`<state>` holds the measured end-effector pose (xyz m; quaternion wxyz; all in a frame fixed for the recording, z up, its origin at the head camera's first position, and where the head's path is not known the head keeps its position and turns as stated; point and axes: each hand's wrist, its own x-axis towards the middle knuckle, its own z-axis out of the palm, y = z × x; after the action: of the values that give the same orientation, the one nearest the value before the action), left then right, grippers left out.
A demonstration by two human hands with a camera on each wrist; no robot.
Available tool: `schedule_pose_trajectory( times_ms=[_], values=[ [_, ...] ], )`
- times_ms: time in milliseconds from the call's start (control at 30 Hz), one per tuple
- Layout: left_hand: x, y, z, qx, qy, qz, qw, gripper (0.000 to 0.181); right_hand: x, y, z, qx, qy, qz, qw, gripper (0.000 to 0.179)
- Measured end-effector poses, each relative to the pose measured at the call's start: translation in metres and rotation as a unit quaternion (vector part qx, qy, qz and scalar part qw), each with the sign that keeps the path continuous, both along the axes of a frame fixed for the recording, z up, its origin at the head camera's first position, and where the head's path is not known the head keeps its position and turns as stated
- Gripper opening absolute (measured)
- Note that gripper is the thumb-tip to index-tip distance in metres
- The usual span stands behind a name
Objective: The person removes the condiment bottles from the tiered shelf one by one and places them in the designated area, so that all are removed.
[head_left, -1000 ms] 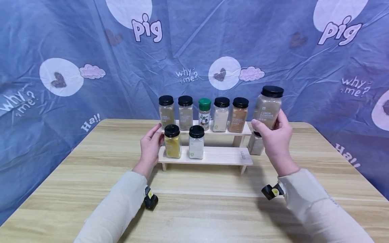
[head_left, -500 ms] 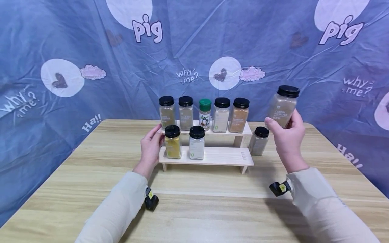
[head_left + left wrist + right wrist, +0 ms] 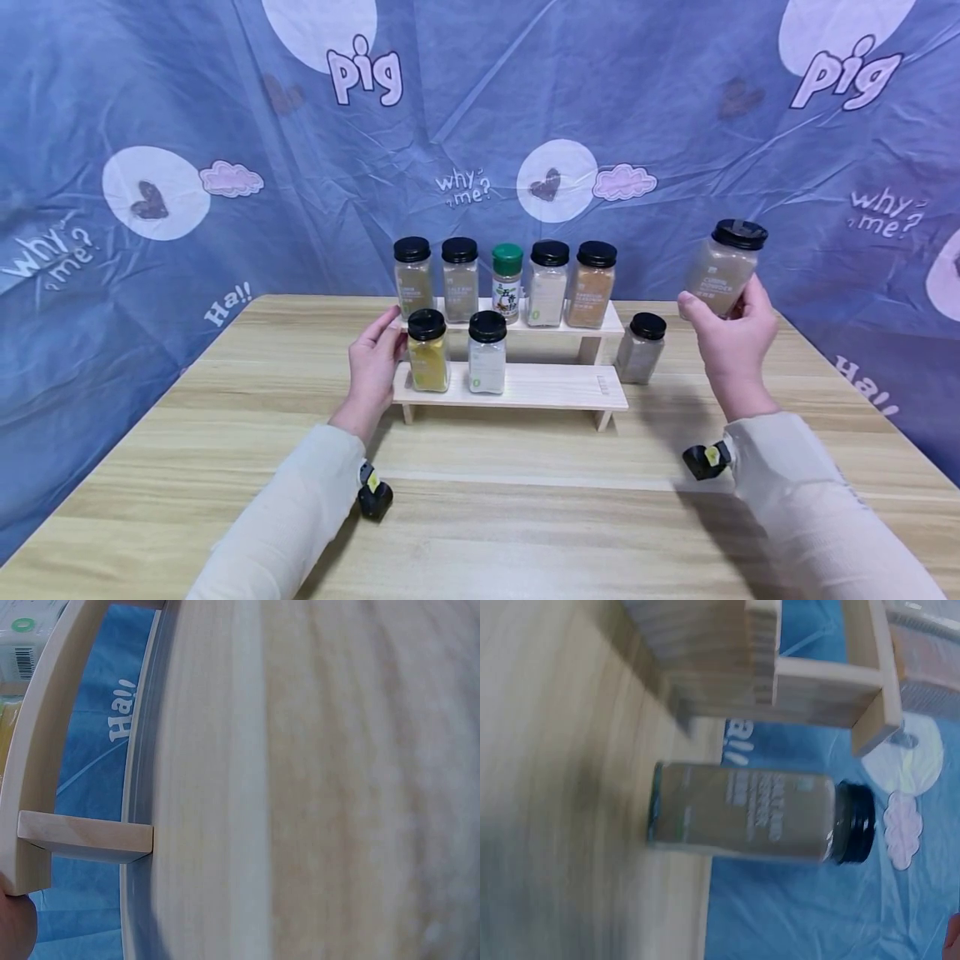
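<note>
Above the table's right side, my right hand [image 3: 738, 350] grips a black-lidded spice jar [image 3: 722, 275] marked cumin powder, tilted slightly and clear of the surface. My left hand [image 3: 372, 362] holds the left end of a two-tier wooden spice rack [image 3: 555, 385]; in the left wrist view a fingertip [image 3: 16, 926] meets the wood. A second jar [image 3: 640, 350] stands on the table just right of the rack; its label reads salt and pepper in the right wrist view. The held jar is outside both wrist views.
Several black-lidded jars and one green-capped bottle [image 3: 506, 283] line the upper tier. A yellow-filled jar [image 3: 427, 354] and a white-filled jar [image 3: 487, 354] stand on the lower tier's left half. A blue printed cloth [image 3: 480, 108] hangs behind the table [image 3: 480, 517].
My right hand has carried the cumin jar rightward and slightly down, away from the rack, uncovering the jar on the table. The left hand stays at the rack's end.
</note>
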<state>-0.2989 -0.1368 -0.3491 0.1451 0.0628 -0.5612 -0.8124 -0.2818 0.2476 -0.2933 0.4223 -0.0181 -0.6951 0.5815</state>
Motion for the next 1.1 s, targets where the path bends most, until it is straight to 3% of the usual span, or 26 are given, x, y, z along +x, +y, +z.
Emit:
schedule_pose_trajectory(
  times_ms=[300,567,900,1100],
  values=[
    [0.0,0.001,0.0,0.003,0.004,0.0,1.0,0.036,-0.002,0.013,-0.012,0.007,-0.067,-0.033,0.9972,0.033],
    [0.001,0.001,0.0,0.001,0.003,0.002,1.0,0.035,-0.002,0.017,-0.019,0.042,-0.126,-0.062,0.9892,0.033],
    [0.0,0.001,0.0,-0.001,0.001,0.001,1.0,0.035,-0.005,0.021,-0.025,0.069,-0.215,-0.064,0.9721,0.036],
    [0.001,0.001,0.0,0.002,0.007,0.0,1.0,0.036,-0.007,0.026,-0.03,0.114,-0.258,-0.057,0.9577,0.047]
  ],
)
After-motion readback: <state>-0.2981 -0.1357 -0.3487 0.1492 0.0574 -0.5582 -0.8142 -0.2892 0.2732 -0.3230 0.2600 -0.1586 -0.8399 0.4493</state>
